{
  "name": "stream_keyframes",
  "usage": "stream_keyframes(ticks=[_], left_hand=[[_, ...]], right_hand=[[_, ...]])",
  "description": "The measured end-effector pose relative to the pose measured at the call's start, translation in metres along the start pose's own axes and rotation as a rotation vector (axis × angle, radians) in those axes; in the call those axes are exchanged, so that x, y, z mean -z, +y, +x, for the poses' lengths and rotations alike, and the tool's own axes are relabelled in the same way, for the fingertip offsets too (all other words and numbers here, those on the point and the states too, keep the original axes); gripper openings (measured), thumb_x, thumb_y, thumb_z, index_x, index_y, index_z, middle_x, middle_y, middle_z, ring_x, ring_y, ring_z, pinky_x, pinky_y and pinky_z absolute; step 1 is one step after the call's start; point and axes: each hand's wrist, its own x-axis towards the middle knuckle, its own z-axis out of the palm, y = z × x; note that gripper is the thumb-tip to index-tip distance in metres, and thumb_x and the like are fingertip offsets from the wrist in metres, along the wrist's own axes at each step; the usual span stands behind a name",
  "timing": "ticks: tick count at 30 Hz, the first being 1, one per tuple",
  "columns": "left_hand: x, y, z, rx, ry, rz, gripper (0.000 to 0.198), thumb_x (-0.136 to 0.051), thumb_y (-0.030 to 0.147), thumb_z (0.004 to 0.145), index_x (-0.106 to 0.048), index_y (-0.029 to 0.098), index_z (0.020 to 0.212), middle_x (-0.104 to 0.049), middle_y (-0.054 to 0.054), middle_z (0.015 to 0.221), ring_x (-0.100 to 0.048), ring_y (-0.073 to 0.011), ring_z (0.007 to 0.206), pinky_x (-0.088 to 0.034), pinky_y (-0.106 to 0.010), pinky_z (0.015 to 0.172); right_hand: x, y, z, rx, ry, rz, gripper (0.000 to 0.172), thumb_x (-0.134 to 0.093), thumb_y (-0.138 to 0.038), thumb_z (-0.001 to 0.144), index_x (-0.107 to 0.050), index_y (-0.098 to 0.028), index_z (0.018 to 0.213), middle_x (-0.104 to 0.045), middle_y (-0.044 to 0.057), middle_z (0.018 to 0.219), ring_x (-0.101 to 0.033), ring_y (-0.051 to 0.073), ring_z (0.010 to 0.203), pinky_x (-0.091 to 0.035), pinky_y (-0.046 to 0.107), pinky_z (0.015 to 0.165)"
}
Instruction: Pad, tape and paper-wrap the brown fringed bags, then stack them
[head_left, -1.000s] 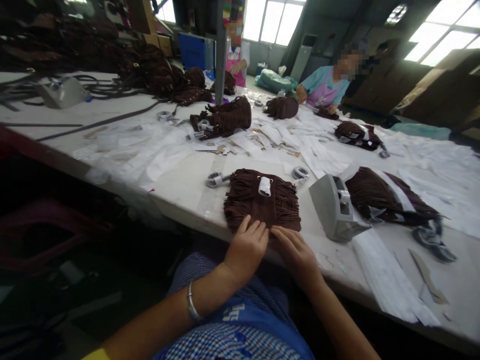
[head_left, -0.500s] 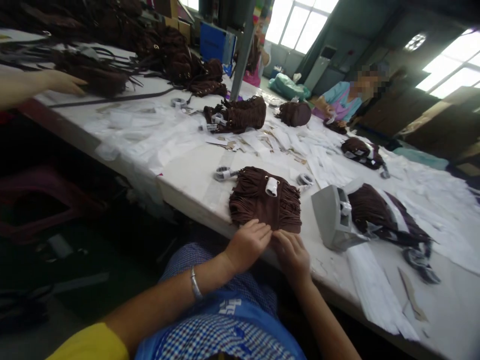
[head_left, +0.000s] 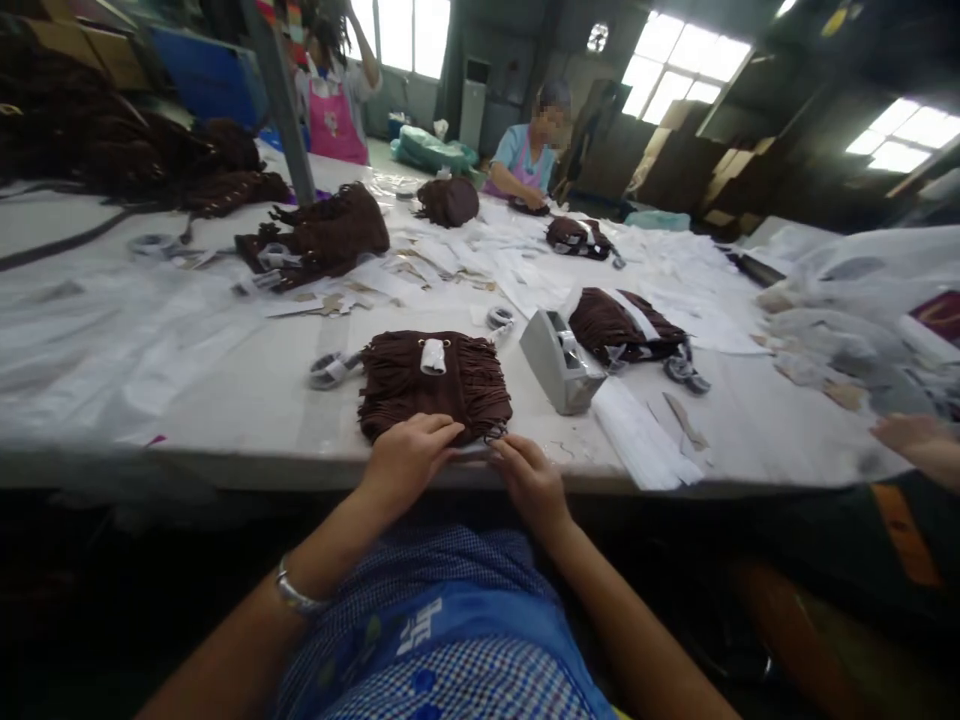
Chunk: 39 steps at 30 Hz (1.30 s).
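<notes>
A dark brown fringed bag [head_left: 409,385] lies flat on the white table in front of me, with a white wrapped piece [head_left: 433,357] at its top middle. Over its lower edge my left hand [head_left: 411,452] is closed, fingers together on the bag. At the lower right corner my right hand [head_left: 531,488] pinches the edge near some loose fringe strands; the fingertips are partly hidden. Coiled, wrapped strap ends [head_left: 330,370] stick out at the bag's left, and another coil [head_left: 499,318] sits at its upper right.
A grey tape dispenser [head_left: 562,370] stands right of the bag, beside another fringed bag [head_left: 622,325] with a white band. White sheets [head_left: 643,435] lie near the front edge. More brown bags [head_left: 322,235] are farther back. Co-workers [head_left: 525,160] are across the table; another person's hand [head_left: 919,440] is at right.
My view has swung to the right. My right hand has shifted from the bag's bottom middle to its lower right corner, and the hands are farther apart.
</notes>
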Motion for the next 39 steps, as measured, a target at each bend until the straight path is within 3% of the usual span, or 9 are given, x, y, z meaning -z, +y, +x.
stream_keyframes(ticks=[6, 13, 16, 20, 24, 29, 33, 35, 39], left_hand=[[0.012, -0.02, 0.019, -0.187, -0.125, -0.078, 0.029, -0.062, 0.022, 0.089, -0.069, 0.023, 0.117, -0.068, -0.005, 0.126, -0.064, -0.0238, 0.114, -0.051, -0.038, 0.098], [0.033, -0.035, 0.039, -0.159, -0.337, -0.28, 0.033, -0.055, 0.03, 0.094, -0.066, 0.024, 0.125, -0.072, -0.002, 0.119, -0.071, -0.0199, 0.103, -0.053, -0.03, 0.093], [0.023, -0.034, 0.027, -0.219, -0.292, -0.193, 0.036, -0.058, 0.032, 0.093, -0.064, 0.023, 0.127, -0.068, -0.006, 0.127, -0.066, -0.0223, 0.115, -0.051, -0.035, 0.1], [-0.002, -0.031, -0.003, -0.304, -0.091, -0.043, 0.041, -0.055, 0.025, 0.095, -0.055, 0.02, 0.136, -0.06, -0.01, 0.138, -0.054, -0.0248, 0.13, -0.043, -0.048, 0.109], [-0.014, -0.031, -0.018, -0.325, 0.011, 0.003, 0.041, -0.047, 0.015, 0.098, -0.052, 0.018, 0.138, -0.062, -0.011, 0.135, -0.056, -0.022, 0.128, -0.044, -0.046, 0.109], [-0.013, -0.033, -0.016, -0.301, 0.031, -0.025, 0.038, -0.05, 0.017, 0.097, -0.056, 0.021, 0.135, -0.066, -0.008, 0.131, -0.061, -0.0194, 0.122, -0.047, -0.043, 0.107], [-0.005, -0.037, -0.014, -0.226, -0.016, -0.067, 0.043, -0.06, 0.029, 0.093, -0.057, 0.025, 0.135, -0.06, -0.008, 0.139, -0.05, -0.0238, 0.134, -0.042, -0.048, 0.111], [0.001, -0.041, -0.014, -0.217, -0.048, -0.108, 0.045, -0.06, 0.029, 0.093, -0.056, 0.026, 0.137, -0.057, -0.008, 0.141, -0.047, -0.024, 0.136, -0.042, -0.047, 0.112], [0.007, -0.051, -0.012, -0.215, -0.103, -0.176, 0.042, -0.057, 0.032, 0.094, -0.056, 0.026, 0.136, -0.063, -0.006, 0.134, -0.059, -0.02, 0.125, -0.048, -0.039, 0.107]], right_hand=[[-0.01, -0.01, 0.012, 0.063, 0.012, -0.17, 0.02, -0.059, -0.013, 0.093, -0.072, -0.022, 0.106, -0.072, 0.006, 0.099, -0.064, 0.019, 0.085, -0.049, 0.031, 0.075], [-0.009, -0.018, 0.022, 0.076, -0.033, -0.193, 0.016, -0.059, -0.019, 0.095, -0.073, -0.024, 0.102, -0.072, 0.003, 0.088, -0.06, 0.016, 0.078, -0.039, 0.032, 0.07], [-0.012, -0.017, 0.021, 0.048, -0.037, -0.177, 0.014, -0.06, -0.02, 0.094, -0.073, -0.023, 0.1, -0.07, 0.003, 0.086, -0.06, 0.016, 0.077, -0.038, 0.032, 0.07], [-0.013, -0.013, 0.016, 0.03, -0.069, -0.141, 0.016, -0.06, -0.019, 0.095, -0.073, -0.023, 0.102, -0.07, 0.004, 0.089, -0.061, 0.017, 0.081, -0.04, 0.032, 0.074], [-0.011, -0.006, 0.014, 0.111, -0.074, -0.11, 0.019, -0.059, -0.017, 0.095, -0.072, -0.022, 0.107, -0.072, 0.005, 0.1, -0.064, 0.017, 0.088, -0.042, 0.032, 0.08], [-0.01, -0.001, 0.016, 0.143, -0.05, -0.112, 0.019, -0.058, -0.018, 0.096, -0.07, -0.023, 0.109, -0.073, 0.005, 0.106, -0.063, 0.017, 0.092, -0.043, 0.035, 0.09], [-0.009, 0.0, 0.016, 0.139, -0.047, -0.065, 0.019, -0.058, -0.017, 0.095, -0.07, -0.024, 0.108, -0.072, 0.004, 0.1, -0.062, 0.018, 0.1, -0.037, 0.042, 0.107], [-0.008, 0.0, 0.017, 0.149, -0.047, -0.033, 0.02, -0.057, -0.015, 0.095, -0.07, -0.023, 0.107, -0.071, 0.004, 0.099, -0.063, 0.018, 0.098, -0.04, 0.042, 0.107], [-0.006, -0.003, 0.02, 0.137, -0.046, -0.014, 0.018, -0.057, -0.016, 0.095, -0.071, -0.022, 0.103, -0.071, 0.005, 0.096, -0.063, 0.018, 0.093, -0.047, 0.039, 0.099]])
